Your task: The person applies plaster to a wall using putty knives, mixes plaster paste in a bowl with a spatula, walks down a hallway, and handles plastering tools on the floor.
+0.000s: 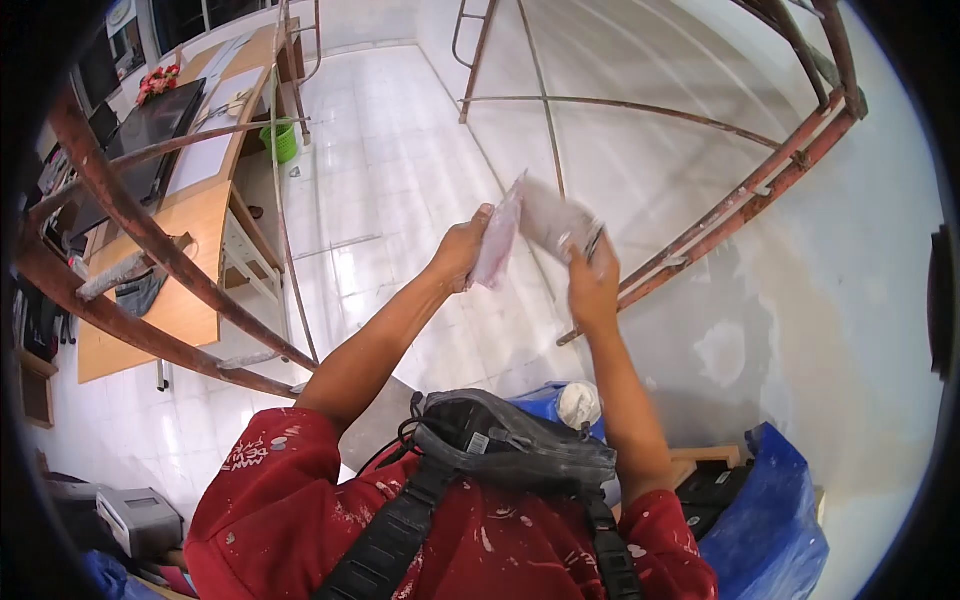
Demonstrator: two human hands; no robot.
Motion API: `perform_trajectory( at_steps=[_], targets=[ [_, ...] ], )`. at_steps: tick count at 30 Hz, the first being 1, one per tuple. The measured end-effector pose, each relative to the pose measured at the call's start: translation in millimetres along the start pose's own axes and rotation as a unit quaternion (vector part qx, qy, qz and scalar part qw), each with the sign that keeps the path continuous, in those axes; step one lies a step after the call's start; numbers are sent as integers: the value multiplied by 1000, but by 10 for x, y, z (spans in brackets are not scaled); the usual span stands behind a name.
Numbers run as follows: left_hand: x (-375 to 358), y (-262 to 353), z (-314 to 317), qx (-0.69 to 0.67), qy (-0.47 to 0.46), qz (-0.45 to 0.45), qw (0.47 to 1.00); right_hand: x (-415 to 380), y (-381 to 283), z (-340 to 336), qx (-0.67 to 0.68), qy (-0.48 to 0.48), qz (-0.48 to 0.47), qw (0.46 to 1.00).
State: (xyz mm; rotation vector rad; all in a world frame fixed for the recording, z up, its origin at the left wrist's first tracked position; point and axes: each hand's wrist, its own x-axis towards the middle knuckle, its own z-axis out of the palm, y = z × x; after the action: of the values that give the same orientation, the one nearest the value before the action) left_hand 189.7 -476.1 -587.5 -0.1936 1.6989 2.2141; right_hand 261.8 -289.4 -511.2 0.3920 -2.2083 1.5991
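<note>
A pale, putty-smeared flat tool, apparently a scraper or trowel (497,240), is held in the left hand (462,255), fingers closed on it, and a second whitish, blurred piece (555,222) is gripped by the right hand (592,285). Both are raised in front of the white wall (850,330), just beside a rusty scaffold brace (740,210). The two pieces appear to be worked against each other. Patches of fresh filler (722,352) are seen on the wall below the brace, so some filling seems done, with more wall left bare. White lettering on the red sleeve (248,453) is too distorted to be read
</note>
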Motion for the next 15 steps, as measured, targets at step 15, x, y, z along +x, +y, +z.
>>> perform_trajectory(
  at_steps=[15],
  targets=[
    [-60,75,-196,120,76,211,967,-328,-187,-594,-182,-72,-70,978]
  ],
)
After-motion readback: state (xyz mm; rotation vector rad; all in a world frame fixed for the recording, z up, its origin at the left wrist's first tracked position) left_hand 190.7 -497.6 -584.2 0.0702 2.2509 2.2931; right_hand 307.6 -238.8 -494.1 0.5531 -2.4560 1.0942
